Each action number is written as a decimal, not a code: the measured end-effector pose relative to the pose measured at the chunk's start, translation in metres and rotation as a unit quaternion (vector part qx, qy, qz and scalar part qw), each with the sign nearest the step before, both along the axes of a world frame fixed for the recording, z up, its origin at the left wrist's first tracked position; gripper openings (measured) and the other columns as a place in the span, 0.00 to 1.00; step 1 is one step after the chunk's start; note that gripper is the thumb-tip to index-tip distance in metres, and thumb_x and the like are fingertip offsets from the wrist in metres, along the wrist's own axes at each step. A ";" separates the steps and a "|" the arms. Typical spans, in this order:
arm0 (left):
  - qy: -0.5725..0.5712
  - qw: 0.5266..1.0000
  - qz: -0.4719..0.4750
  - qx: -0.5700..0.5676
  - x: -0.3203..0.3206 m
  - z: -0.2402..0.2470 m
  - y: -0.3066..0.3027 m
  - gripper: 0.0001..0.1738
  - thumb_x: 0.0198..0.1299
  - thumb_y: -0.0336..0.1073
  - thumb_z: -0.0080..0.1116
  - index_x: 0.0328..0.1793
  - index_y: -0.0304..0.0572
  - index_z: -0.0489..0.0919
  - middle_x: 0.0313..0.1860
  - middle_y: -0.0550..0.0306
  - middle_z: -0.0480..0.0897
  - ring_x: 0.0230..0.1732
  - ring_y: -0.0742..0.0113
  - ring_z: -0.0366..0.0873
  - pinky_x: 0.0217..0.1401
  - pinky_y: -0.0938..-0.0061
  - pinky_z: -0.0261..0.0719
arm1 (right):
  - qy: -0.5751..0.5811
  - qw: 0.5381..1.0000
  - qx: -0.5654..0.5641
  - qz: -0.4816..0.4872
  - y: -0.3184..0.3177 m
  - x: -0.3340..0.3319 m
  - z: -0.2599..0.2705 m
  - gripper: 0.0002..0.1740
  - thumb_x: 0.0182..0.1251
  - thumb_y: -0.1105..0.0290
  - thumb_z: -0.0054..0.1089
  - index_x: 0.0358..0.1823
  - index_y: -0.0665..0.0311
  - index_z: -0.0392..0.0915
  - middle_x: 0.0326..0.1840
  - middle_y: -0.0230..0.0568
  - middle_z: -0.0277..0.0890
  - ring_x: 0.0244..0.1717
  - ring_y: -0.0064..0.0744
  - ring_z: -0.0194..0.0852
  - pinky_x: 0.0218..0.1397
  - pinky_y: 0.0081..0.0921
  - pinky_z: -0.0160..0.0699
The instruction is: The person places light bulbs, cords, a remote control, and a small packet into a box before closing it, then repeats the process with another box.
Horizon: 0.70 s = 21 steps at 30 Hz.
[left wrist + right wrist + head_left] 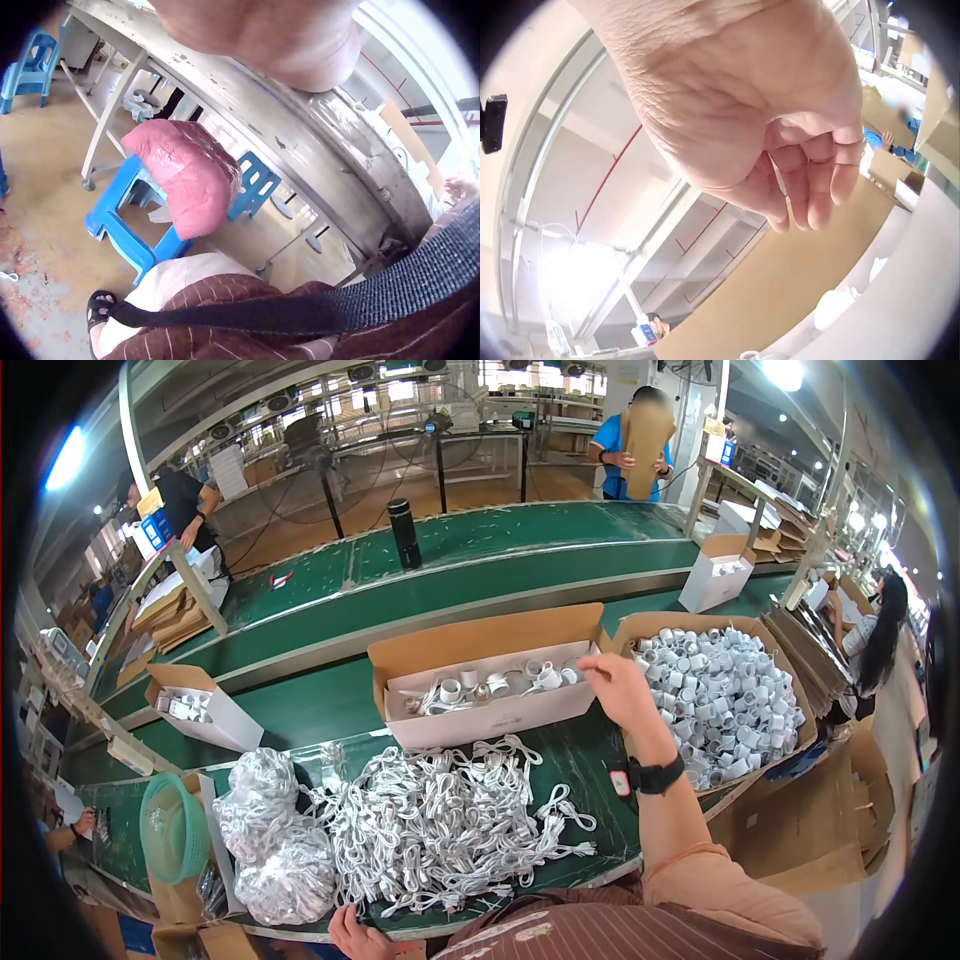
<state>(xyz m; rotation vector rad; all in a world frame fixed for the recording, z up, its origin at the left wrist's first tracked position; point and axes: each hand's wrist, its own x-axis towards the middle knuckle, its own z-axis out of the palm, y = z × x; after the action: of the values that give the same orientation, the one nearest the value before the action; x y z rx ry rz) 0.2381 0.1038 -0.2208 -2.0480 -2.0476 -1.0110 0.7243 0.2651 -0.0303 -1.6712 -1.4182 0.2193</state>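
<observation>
My right hand (622,692) hovers at the right end of a long white carton (500,722) with a raised brown flap. In the right wrist view the hand (757,112) has loosely curled fingers and nothing between them. Inside the carton lie white cylindrical caps (548,678) and pieces of white cable. My left hand (358,935) rests at the front table edge, below a heap of coiled white cables (430,830). The left wrist view shows only part of that hand (262,37) against the table's edge, its fingers hidden.
A brown box (625,632) full of white caps stands at right. Bagged white parts (275,840) and a green basket (175,828) are at left. Smaller cartons (215,710) and a black bottle (404,532) stand farther back. A blue stool (124,229) stands beside me.
</observation>
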 end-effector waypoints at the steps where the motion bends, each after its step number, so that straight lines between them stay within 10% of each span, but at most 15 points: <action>1: 0.000 1.000 0.002 -0.006 0.001 0.002 0.000 0.24 0.47 0.28 0.43 0.53 0.31 0.75 0.52 0.41 0.74 0.54 0.43 0.69 0.62 0.54 0.65 | -0.002 1.000 -0.024 0.010 -0.007 -0.004 -0.003 0.12 0.63 0.72 0.55 0.44 0.66 0.82 0.41 0.49 0.82 0.43 0.45 0.81 0.47 0.31 0.78; 11: -0.045 0.995 0.067 0.056 -0.027 0.037 0.005 0.20 0.47 0.22 0.54 0.51 0.33 0.77 0.53 0.41 0.74 0.57 0.42 0.70 0.62 0.55 0.67 | -0.141 0.905 -0.356 0.187 -0.071 -0.056 -0.073 0.31 0.56 0.52 0.66 0.60 0.55 0.74 0.51 0.49 0.76 0.51 0.49 0.77 0.53 0.39 0.77; 21: 0.011 0.974 0.212 0.078 -0.209 0.086 0.062 0.18 0.54 0.25 0.52 0.53 0.31 0.77 0.53 0.41 0.76 0.57 0.44 0.72 0.64 0.57 0.67 | -0.187 0.935 -0.242 0.181 -0.091 -0.067 -0.114 0.22 0.55 0.55 0.67 0.50 0.57 0.81 0.49 0.41 0.73 0.53 0.44 0.72 0.56 0.36 0.75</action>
<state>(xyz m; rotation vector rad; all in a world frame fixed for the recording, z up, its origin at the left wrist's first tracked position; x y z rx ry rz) 0.0294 0.1656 -0.1353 -1.4495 -2.1806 -1.0195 0.6574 0.1739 -0.1443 -1.8954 -2.0913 0.5143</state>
